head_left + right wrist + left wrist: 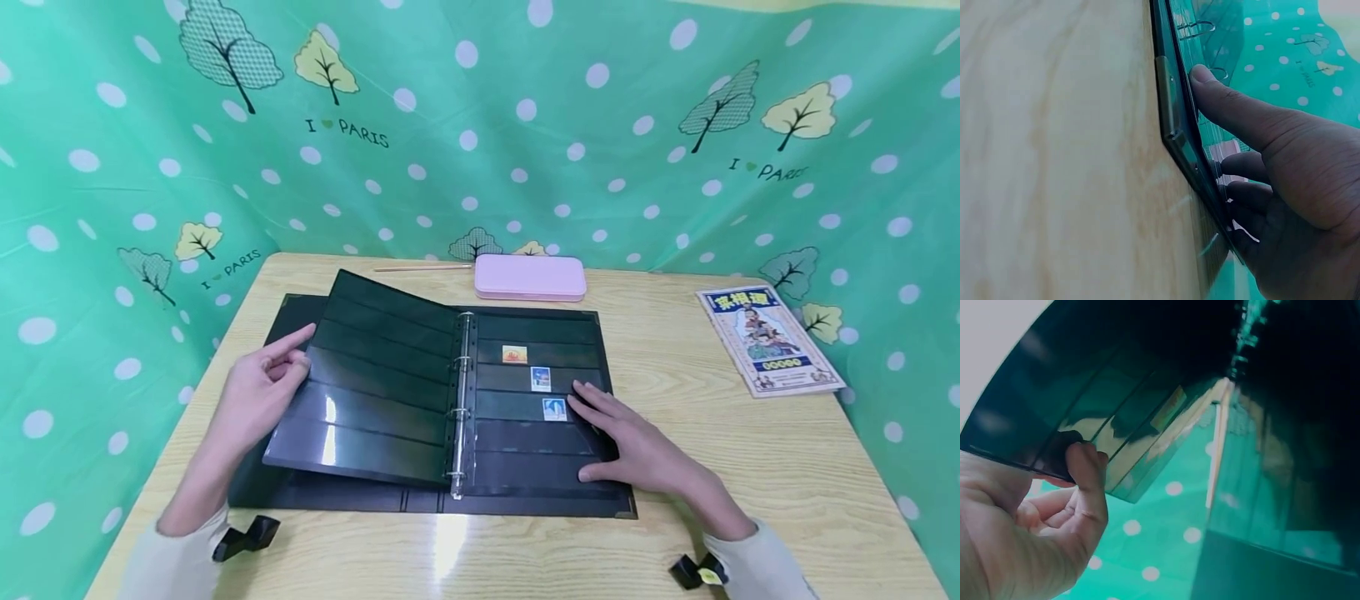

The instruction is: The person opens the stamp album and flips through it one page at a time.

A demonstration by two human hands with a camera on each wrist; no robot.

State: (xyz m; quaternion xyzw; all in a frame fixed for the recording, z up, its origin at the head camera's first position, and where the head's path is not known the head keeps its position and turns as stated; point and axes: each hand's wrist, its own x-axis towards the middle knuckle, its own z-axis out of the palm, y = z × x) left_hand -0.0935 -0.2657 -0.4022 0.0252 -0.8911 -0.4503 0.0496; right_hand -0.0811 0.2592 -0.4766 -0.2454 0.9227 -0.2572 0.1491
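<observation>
A black ring-bound stamp album (337,497) lies spread on the table. Its lifted left page (375,375) slants up from the metal rings (462,400). My left hand (255,392) pinches that page's outer edge; in the left wrist view, the left hand (1041,531) has its thumb bent against the page (1079,394). Three small stamps, a yellow one (514,355) and two blue ones (541,379) (554,409), sit in strips of the right page (525,471). On that page's right edge rests my right hand (637,446), fingers spread. The right wrist view shows the right hand's (1310,181) thumb extended along the album edge (1175,119).
Behind the album are a pink case (529,277) and a thin stick (422,268). A booklet with a colourful cover (768,342) lies at the table's right side. Green dotted cloth (465,125) hangs along the back and sides of the wooden table (675,333).
</observation>
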